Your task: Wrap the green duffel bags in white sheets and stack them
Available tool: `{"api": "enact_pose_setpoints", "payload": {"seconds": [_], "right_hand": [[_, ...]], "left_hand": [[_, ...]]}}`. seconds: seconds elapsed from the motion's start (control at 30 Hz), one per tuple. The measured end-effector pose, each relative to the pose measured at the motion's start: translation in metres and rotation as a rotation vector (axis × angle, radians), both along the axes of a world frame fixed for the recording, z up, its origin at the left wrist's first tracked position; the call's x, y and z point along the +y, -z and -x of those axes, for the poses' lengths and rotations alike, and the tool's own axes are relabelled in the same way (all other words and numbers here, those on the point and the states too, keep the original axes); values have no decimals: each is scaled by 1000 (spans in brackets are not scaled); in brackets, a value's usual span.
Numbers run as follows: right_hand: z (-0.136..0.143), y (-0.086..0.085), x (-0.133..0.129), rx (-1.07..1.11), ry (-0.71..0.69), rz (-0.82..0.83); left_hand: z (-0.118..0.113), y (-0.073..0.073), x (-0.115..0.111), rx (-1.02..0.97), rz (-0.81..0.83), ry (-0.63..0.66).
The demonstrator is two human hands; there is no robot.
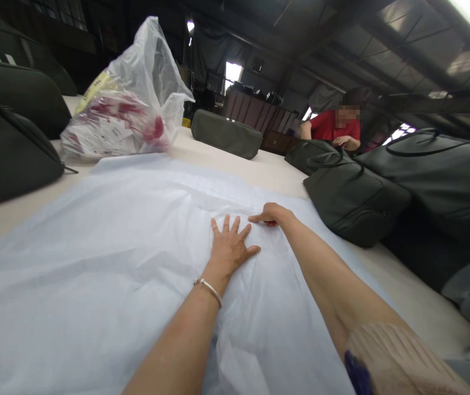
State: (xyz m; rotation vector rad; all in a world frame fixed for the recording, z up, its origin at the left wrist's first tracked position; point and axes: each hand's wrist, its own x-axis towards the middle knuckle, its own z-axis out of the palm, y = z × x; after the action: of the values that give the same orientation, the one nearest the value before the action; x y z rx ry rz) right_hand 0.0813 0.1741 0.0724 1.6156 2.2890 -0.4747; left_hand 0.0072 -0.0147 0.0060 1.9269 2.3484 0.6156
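Note:
A large, thin white sheet [136, 230] lies wrinkled over the pale table [205, 156]. My left hand [230, 244], with a silver bracelet at the wrist, lies palm down on the sheet with its fingers spread. Just right of it, my right hand [271, 214] touches the sheet with the index finger stretched out to the left and the other fingers curled under. Whether those curled fingers pinch any of the sheet is hidden.
Dark green bags stand at the left [12, 148] and right [358, 192]. A clear plastic bag [128, 109] with red and white contents sits at the back left, beside a long dark case [226, 134]. Behind the right bags is a person in red [325, 125].

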Motion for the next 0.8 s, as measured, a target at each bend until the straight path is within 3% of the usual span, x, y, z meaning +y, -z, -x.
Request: {"api": "enact_pose_setpoints", "payload": {"seconds": [0.17,0.3,0.37,0.43,0.5,0.57,0.7,0.8], "right_hand": [[-30,1,1,156,-57,-87],[-31,2,-7,275,-23,-253],[-24,15,-14,315,-61,-404],[-19,34,-21,295,-117,-455],[-17,52,-24,249,-128,-398],[-18,58,-24,261,-89,-312],[-28,43,-28,480,8,-296],[-45,37,-49,517,-183,-375]], "left_hand": [[0,-1,0,7,4,-3],[0,-1,0,12,12,-7],[0,1,1,16,6,-2],[1,2,2,21,4,7],[1,3,2,20,10,8],[1,2,3,14,22,6],[0,0,1,17,40,-1],[0,2,1,28,32,-6]]}}
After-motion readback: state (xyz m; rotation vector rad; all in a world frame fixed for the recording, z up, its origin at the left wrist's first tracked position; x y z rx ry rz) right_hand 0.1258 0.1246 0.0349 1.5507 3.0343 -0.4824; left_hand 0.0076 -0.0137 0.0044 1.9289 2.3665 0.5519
